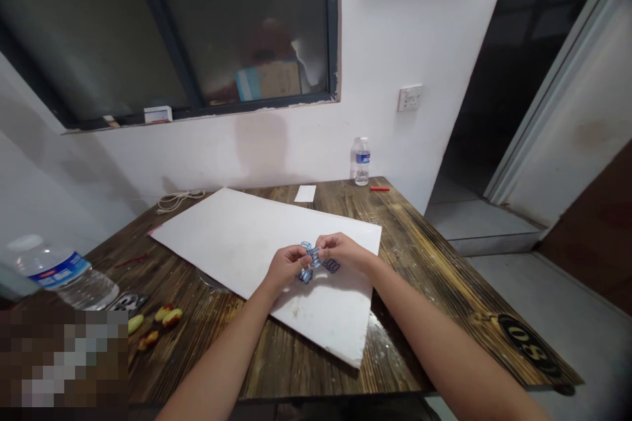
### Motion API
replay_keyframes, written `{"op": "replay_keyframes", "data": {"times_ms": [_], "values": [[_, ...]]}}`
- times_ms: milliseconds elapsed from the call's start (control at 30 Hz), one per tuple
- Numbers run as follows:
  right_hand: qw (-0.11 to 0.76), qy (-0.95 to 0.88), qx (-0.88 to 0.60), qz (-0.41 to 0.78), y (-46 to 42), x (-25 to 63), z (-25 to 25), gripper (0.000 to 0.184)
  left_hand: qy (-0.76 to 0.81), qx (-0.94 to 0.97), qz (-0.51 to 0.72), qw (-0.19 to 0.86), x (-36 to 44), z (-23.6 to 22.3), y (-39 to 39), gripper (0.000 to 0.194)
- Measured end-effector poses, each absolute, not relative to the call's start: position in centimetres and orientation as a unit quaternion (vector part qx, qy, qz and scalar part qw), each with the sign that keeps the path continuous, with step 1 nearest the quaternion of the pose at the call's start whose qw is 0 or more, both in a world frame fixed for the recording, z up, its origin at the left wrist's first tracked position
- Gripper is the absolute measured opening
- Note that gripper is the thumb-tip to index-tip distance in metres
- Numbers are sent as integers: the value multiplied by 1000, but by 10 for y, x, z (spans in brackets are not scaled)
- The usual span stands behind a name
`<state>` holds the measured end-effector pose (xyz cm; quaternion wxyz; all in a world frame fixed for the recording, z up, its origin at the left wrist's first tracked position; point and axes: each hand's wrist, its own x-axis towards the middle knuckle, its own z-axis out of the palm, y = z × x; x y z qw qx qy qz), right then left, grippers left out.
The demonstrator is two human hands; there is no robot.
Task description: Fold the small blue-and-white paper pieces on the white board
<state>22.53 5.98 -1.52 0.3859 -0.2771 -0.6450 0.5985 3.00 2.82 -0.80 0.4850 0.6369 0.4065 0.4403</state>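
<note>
Blue pieces (311, 261), between left hand (285, 268), right hand (343, 250)

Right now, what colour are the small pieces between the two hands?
The small pieces are blue, clearest in the head view.

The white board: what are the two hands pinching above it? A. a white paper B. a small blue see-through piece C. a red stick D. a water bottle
B. The left hand and the right hand meet over the white board, with their fingers pinching the blue piece between them.
</note>
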Motion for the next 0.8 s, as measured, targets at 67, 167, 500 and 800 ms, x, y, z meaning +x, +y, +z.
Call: {"op": "replay_keyframes", "data": {"times_ms": [67,167,500,800], "values": [[397,-643,-280,592,60,225,-15,38,410,638,444,478,29,-10,29,38],[414,-630,-287,591,59,224,-15,37,428,637,455,453,29,-11,31,36],[461,-581,-288,606,61,226,-11,36,474,589,522,394,31,-4,32,33],[481,-557,-307,604,65,221,-15,38,484,592,505,399,33,-3,32,35]]}}
